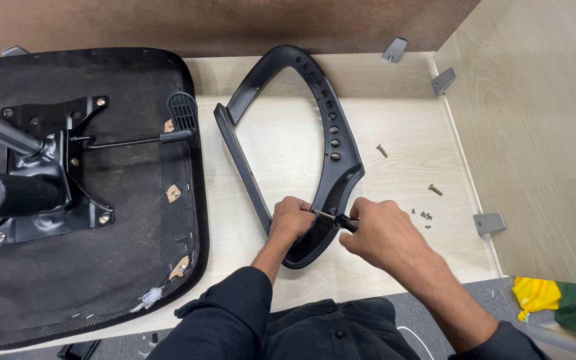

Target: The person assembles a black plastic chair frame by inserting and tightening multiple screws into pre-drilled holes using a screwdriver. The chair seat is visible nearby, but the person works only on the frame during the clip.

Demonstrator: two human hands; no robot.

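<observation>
Nearest the camera, two arms in dark sleeves reach out from a dark buttoned shirt over the near edge of a pale wooden table (395, 133). The left hand (291, 219) is closed in a fist around the lower bend of a black plastic armrest frame (331, 120), holding it down. The right hand (381, 233) is curled around the black handle of a screwdriver (336, 219), whose thin metal shaft points left, its tip against the frame right beside the left hand's knuckles. The armrest frame lies flat near the middle of the table, a closed loop with a row of round holes along its right side, its top toward the far edge. To its right, several loose screws (435, 190) lie scattered on the bare wood toward the right edge, some larger, some tiny. On the left side of the table an upturned black chair seat (128, 220) rests underside up, with a black metal mechanism plate (48, 173), a lever (135, 141) and a gas cylinder bolted on. Grey metal brackets (489, 223) sit along the right-hand panel.
</observation>
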